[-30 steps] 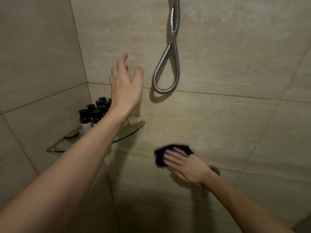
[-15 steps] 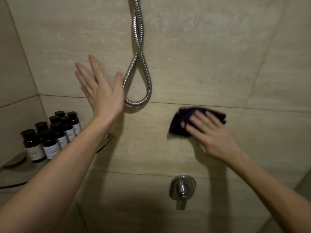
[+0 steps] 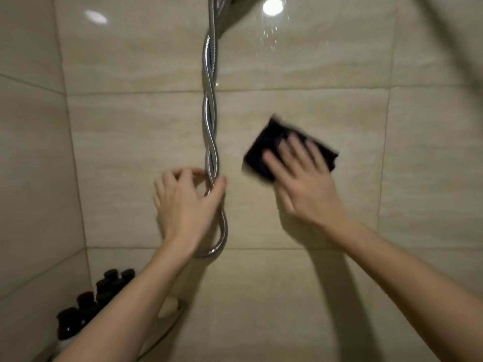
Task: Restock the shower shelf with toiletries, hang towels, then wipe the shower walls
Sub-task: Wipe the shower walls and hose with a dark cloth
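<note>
My right hand (image 3: 304, 184) presses a dark folded cloth (image 3: 264, 150) flat against the beige tiled shower wall (image 3: 300, 296), fingers straight over it. To its left, my left hand (image 3: 187, 202) curls thumb and fingers round the twisted chrome shower hose (image 3: 210, 121), just above the hose's bottom loop. Several small dark toiletry bottles (image 3: 86, 307) stand on the corner shelf at the lower left, partly hidden by my left forearm. The motion blurs the cloth and right hand.
A pale soap bar (image 3: 167, 308) lies on the glass shelf (image 3: 167, 333) behind my left forearm. The side wall (image 3: 31, 178) meets the back wall at the left. A dark shower fitting (image 3: 235, 11) shows at the top edge.
The view has tilted upward. My right hand slid the cloth up and right along the wall. My left hand left the wall and took hold of the hose.
</note>
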